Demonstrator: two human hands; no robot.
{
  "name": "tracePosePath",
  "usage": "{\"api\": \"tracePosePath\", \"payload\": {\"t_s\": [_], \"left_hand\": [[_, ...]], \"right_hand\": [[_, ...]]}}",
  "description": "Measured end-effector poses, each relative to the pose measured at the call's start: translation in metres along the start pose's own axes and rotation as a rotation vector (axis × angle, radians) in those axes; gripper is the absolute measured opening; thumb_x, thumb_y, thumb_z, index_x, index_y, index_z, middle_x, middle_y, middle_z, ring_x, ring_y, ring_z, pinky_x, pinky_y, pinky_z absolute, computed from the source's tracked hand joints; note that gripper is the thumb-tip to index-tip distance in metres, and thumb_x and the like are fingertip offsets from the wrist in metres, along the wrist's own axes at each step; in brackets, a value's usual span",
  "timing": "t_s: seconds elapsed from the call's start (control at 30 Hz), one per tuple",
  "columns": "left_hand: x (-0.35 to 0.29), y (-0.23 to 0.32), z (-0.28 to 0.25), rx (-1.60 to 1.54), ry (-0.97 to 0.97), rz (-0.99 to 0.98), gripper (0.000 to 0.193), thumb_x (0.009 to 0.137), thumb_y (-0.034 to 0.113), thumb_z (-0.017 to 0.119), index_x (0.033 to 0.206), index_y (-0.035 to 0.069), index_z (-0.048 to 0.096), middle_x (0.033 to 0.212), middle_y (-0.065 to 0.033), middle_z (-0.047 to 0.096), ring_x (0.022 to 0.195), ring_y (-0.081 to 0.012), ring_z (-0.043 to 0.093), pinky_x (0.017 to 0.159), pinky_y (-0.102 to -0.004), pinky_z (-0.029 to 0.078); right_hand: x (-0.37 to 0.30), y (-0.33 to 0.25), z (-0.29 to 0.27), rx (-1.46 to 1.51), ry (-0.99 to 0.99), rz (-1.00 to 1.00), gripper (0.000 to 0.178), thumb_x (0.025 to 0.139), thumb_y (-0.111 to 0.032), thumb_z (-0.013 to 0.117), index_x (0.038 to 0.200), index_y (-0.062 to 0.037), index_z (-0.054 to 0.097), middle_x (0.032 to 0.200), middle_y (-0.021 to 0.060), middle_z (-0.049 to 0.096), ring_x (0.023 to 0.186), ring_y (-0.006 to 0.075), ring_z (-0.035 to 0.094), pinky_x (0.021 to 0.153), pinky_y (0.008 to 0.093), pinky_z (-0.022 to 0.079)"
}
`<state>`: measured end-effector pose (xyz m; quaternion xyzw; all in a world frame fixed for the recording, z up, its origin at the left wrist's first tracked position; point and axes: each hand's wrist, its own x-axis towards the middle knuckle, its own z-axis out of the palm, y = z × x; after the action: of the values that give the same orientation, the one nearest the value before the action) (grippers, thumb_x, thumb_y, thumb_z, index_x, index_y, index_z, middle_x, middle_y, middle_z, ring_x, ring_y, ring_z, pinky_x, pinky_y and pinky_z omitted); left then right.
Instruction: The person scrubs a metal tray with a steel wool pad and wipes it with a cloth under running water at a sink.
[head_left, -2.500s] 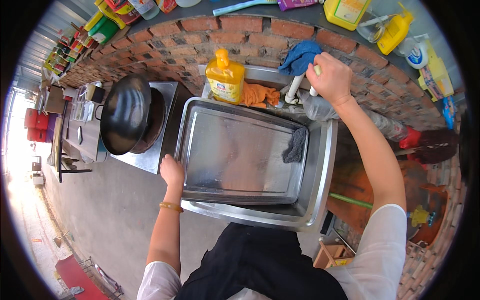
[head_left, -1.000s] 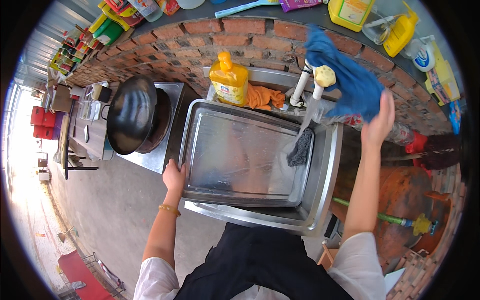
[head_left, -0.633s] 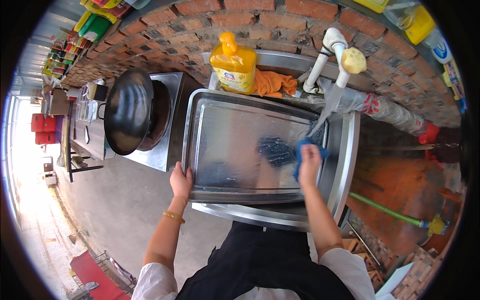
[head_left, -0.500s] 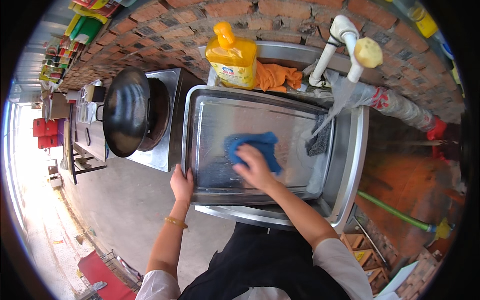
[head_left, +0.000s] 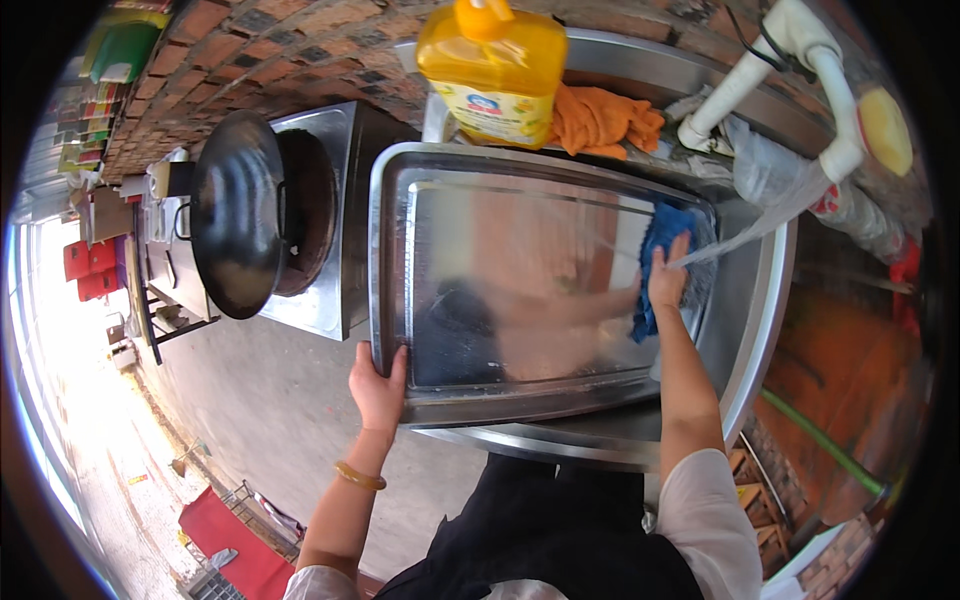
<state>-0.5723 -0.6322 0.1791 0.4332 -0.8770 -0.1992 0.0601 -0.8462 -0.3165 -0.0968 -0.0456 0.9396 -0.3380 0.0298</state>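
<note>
A large rectangular metal tray (head_left: 386, 250) lies tilted across the metal sink (head_left: 765, 330). My left hand (head_left: 378, 392) grips its near left corner, thumb on the rim and fingers underneath. At the tray's right end my right hand (head_left: 668, 280) holds a wet blue cloth (head_left: 673, 217) against the surface, fingers stretched over it. A stream of water (head_left: 765, 230) runs from the white pipe tap (head_left: 848, 110) down by my right hand. Wet and shiny, the tray bottom mirrors my arm. The dark scouring pad at that end is mostly hidden.
Behind the tray stand a yellow pump bottle (head_left: 495, 85) and orange gloves or cloth (head_left: 605, 118). A black wok (head_left: 238, 215) leans on the stove (head_left: 325, 240) at left. A green hose (head_left: 825, 440) lies at right. Brick wall (head_left: 340, 50) rises behind.
My right hand has moved the blue cloth from the tray's middle to its right end, by the water. My left hand keeps its corner grip. The view has shifted closer.
</note>
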Motion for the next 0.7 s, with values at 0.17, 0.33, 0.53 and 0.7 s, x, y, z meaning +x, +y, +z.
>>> {"api": "tracePosePath", "payload": {"t_s": [0.17,0.33,0.53,0.7], "left_hand": [[-0.002,-0.014,0.000,0.039,-0.077,-0.043,0.032,0.083,0.029,0.066,0.088,0.004,0.047,0.069,-0.0204,0.058,0.065,-0.0412,0.057,0.057,-0.0455,0.044],[0.002,-0.016,0.001,0.039,-0.139,-0.039,0.030,0.087,0.031,0.060,0.091,0.004,0.046,0.073,-0.0215,0.059,0.068,-0.0425,0.057,0.059,-0.0475,0.044],[0.004,-0.013,-0.003,-0.080,-0.140,0.001,0.027,0.096,0.029,0.041,0.091,0.003,0.046,0.075,-0.0233,0.055,0.072,-0.0439,0.054,0.062,-0.0477,0.042],[0.002,-0.022,-0.001,-0.245,-0.156,-0.007,0.033,0.098,0.033,0.030,0.091,0.004,0.045,0.075,-0.0230,0.052,0.075,-0.0444,0.051,0.066,-0.0475,0.040]], "right_hand": [[0.020,-0.147,0.034,-0.138,0.075,0.560,0.067,0.091,-0.049,0.042,0.141,-0.0060,0.033,0.145,0.0277,0.027,0.132,0.0482,0.025,0.106,0.0557,0.022],[-0.010,-0.323,0.080,0.085,0.087,0.397,0.077,0.090,-0.040,0.048,0.134,0.0182,0.022,0.141,0.0383,0.020,0.136,0.0492,0.010,0.111,0.0531,0.006],[-0.075,-0.423,0.086,0.570,0.068,-0.056,0.044,0.094,-0.026,0.044,0.127,0.0029,0.044,0.133,0.0269,0.039,0.127,0.0411,0.032,0.107,0.0466,0.018],[-0.099,-0.413,0.066,0.789,-0.125,-0.254,0.045,0.095,-0.021,0.043,0.134,0.0011,0.037,0.136,0.0223,0.039,0.124,0.0384,0.036,0.105,0.0410,0.024]]}}
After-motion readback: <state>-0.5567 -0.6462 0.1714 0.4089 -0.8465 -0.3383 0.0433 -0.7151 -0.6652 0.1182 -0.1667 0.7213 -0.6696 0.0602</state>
